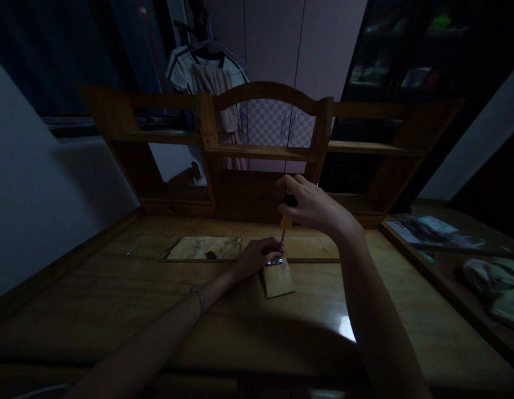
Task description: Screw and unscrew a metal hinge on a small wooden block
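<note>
My right hand [310,205] is wrapped round the top of a screwdriver [286,222] with a black and yellow handle. Its shaft points down, almost upright, to a small metal hinge [275,261] at the far edge of a short wooden block [279,279]. Bright round screw heads show on the hinge. Close by the screwdriver's tip, my left hand [257,257] has its thumb and fingers drawn together beside the hinge. What those fingers pinch is hidden. Behind the block lies a long wooden board [310,248].
A patterned piece [204,247] lies on the board's left part. The wooden desk [127,299] carries a shelf unit [263,151] along its back. At left on the desk is a small thin object [132,250]. Plastic bags [437,226] and cloth [504,293] lie to the right.
</note>
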A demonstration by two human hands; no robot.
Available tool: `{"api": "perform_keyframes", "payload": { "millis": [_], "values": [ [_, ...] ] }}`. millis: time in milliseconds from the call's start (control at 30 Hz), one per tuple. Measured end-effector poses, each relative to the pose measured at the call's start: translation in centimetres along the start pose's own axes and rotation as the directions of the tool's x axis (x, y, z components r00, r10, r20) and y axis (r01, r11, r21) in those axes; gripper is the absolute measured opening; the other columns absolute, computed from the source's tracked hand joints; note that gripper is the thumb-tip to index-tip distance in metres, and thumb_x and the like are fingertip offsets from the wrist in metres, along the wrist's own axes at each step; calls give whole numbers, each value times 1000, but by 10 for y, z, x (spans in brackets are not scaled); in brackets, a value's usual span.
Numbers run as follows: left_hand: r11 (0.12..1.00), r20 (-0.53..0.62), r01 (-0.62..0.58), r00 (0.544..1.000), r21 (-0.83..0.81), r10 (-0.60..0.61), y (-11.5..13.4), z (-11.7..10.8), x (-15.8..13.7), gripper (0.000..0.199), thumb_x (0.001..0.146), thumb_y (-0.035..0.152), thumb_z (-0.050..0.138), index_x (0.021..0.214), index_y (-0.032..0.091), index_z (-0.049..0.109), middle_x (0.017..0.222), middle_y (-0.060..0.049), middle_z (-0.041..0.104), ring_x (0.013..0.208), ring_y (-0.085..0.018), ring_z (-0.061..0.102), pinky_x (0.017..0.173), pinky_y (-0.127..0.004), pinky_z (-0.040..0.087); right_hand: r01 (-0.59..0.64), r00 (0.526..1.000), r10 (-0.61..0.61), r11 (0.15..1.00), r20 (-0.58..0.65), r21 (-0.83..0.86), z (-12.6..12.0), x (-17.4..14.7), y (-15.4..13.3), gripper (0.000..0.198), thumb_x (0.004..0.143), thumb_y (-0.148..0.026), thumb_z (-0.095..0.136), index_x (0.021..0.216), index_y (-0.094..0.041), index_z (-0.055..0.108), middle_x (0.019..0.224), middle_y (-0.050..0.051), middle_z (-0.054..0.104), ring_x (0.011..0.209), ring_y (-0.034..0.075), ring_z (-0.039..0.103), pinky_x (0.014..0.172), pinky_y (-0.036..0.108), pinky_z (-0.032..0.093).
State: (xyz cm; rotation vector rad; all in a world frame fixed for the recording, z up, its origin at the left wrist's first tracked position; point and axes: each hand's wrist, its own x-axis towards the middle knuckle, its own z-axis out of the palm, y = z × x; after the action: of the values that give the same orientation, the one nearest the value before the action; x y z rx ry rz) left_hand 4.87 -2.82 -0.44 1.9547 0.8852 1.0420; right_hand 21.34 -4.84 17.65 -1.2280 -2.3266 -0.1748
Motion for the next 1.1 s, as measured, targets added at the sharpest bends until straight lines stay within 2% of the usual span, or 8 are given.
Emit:
{"api": "perform_keyframes", "payload": {
  "millis": [133,233,400,567,700,867,1000,1100],
  "values": [
    [999,8,11,1000,-43,-10,-2,0,0,21,82,21,63,103,18,66,97,-3,73,92,-17,69,87,-28,53,-30,999,29,999,-31,-35,1,1,1,29,89,-34,49,115,-22,51,110,9,60,99,24,59,86,36,42],
    [999,-3,-1,1000,-47,1,-3,1,0,20,82,21,63,102,18,67,96,-3,73,92,-17,69,88,-27,53,-26,999,25,998,-27,-53,2,2,2,25,89,-30,49,112,-21,52,109,8,60,99,24,59,85,35,42],
    [1000,2,-5,1000,-27,5,-2,0,0,22,82,22,63,104,20,65,97,-2,73,92,-17,69,88,-27,52,-16,999,14,998,-32,-67,2,1,0,32,84,-29,53,115,-22,51,114,9,58,100,25,59,85,37,42],
    [1000,5,-12,1000,6,12,2,-1,0,18,83,22,61,100,19,66,96,-3,73,92,-17,69,87,-28,52,-61,997,53,991,-65,-122,5,1,-1,30,88,-35,50,115,-21,51,110,10,59,97,26,60,82,37,43],
    [998,-14,-52,999,31,53,5,-1,0,17,83,21,63,99,18,66,93,-3,73,89,-16,69,86,-26,52,-27,999,24,997,-46,-79,5,2,-4,27,88,-28,49,114,-21,52,109,9,59,97,23,60,83,35,43],
    [999,-30,-41,999,28,42,1,0,1,20,82,22,64,101,19,65,94,-3,72,88,-16,68,86,-27,52,-5,1000,4,1000,-21,-29,3,0,-10,35,86,-26,50,120,-22,50,114,9,56,97,23,59,83,34,43],
    [999,-20,-34,999,34,35,0,0,1,20,82,23,64,102,19,65,95,-2,72,89,-16,68,85,-27,52,-37,999,34,996,-32,-78,6,2,-9,32,89,-33,48,119,-24,51,109,9,57,93,24,60,79,35,42],
    [999,-21,-26,999,22,26,1,0,0,20,83,23,63,102,20,65,95,-2,72,89,-16,68,86,-27,52,-37,999,33,994,-42,-101,9,4,-10,26,90,-32,47,114,-24,54,105,9,58,91,23,60,78,34,41]
  ]
}}
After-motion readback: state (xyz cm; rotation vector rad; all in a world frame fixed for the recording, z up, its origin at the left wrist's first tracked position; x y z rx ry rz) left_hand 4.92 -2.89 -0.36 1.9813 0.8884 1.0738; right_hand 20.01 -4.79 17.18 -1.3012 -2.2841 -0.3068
